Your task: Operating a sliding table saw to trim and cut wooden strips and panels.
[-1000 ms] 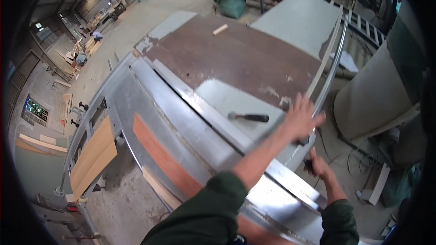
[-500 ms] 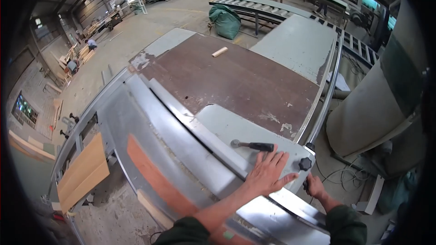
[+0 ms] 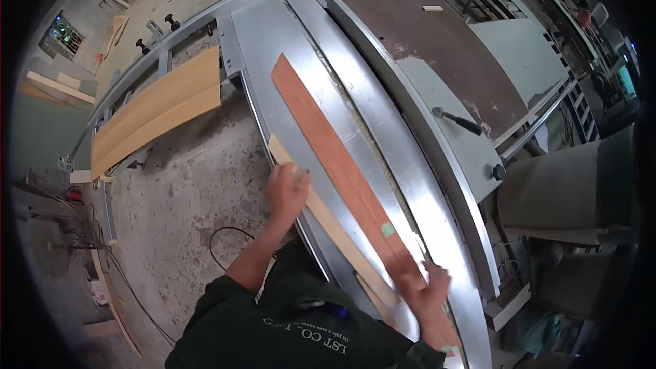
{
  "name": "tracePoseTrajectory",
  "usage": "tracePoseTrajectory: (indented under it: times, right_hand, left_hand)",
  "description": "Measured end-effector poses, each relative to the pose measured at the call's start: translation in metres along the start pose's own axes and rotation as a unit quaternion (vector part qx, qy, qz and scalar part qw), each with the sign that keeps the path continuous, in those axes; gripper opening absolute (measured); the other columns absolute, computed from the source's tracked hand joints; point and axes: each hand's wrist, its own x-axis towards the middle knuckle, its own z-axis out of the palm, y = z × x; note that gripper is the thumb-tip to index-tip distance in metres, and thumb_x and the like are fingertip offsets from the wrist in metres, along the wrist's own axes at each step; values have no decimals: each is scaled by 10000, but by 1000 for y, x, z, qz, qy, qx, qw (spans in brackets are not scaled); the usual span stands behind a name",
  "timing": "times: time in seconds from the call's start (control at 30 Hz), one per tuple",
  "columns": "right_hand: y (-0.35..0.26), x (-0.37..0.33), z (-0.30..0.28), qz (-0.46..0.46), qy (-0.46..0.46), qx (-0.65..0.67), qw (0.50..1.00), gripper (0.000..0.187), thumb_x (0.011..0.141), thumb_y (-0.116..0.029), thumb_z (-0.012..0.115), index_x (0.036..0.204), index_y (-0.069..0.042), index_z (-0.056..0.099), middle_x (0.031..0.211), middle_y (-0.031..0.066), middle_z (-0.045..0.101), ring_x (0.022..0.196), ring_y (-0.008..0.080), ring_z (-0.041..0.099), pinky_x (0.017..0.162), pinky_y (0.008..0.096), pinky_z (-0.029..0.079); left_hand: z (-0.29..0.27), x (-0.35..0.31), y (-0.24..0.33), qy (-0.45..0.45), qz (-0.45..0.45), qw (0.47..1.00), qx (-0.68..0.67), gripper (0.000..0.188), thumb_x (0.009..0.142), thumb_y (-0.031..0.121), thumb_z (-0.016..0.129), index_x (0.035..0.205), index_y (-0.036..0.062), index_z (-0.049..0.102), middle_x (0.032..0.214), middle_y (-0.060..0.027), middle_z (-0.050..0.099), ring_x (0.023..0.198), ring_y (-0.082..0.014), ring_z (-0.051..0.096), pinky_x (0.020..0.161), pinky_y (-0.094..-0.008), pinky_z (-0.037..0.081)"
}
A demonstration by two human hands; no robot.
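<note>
A pale wooden strip [image 3: 342, 232] lies lengthwise along the near side of the metal machine table [image 3: 260, 75]. My left hand [image 3: 287, 193] is closed around this strip close to its far end. Beside it lies a longer reddish-brown board [image 3: 328, 150] with a small green patch near its near part. My right hand [image 3: 425, 294] is at the near part of that board, thumb on the face and fingers curled over the right edge. A second pale strip [image 3: 372, 294] shows partly under the first, next to my body.
A metal fence [image 3: 410, 109] runs along the table's right side. Beyond it a black-handled lever [image 3: 458, 120], a black knob [image 3: 499, 172] and a small wood block [image 3: 432, 8] rest on the worn brown and grey top. Wide tan panels [image 3: 164, 106] sit on the left frame.
Both hands have left the grey top and the area by the black knob. They have come left and nearer, onto the pale strip and reddish-brown board. My view has turned down and left.
</note>
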Motion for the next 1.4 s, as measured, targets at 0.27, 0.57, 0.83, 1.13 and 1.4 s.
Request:
tracePoseTrajectory:
  times: [0.27,0.57,0.83,1.13,1.4]
  right_hand:
    - [-79,-52,31,17,-119,10,993,702,752,-227,929,1372,-68,641,1171,173,638,1071,406,632,921,507,518]
    - [-56,-51,-35,156,-130,-8,979,409,806,-127,820,1188,-72,684,1054,199,689,919,423,714,772,503,586]
    - [0,-32,-69,248,-46,63,966,460,785,-237,843,1166,-12,716,959,138,607,851,300,634,769,394,525]
    - [-86,50,-17,125,110,256,952,612,825,-151,886,1330,-6,574,1206,131,588,1064,271,608,947,408,523]
    - [-42,5,-40,7,191,-86,978,413,795,-87,872,1177,-70,715,1183,138,669,1111,348,615,931,481,486]
  left_hand:
    - [3,-16,-17,-115,-187,975,30,810,837,550,841,1261,-28,464,1105,-291,732,1014,-484,733,914,-536,562]
    - [14,-6,67,-166,-299,793,-504,465,933,176,770,1252,58,453,1086,-162,710,688,-235,721,531,-319,556]
    - [69,-3,163,-296,-259,660,-640,408,975,281,616,1296,73,477,1103,-153,725,832,-249,750,709,-400,614]
    - [4,6,335,-547,-58,674,-493,539,903,328,818,1225,-13,550,873,-65,622,764,-135,665,713,-312,556]
    - [90,44,248,-604,420,673,-70,353,748,201,784,1045,93,627,973,-127,765,981,-393,740,861,-504,560]
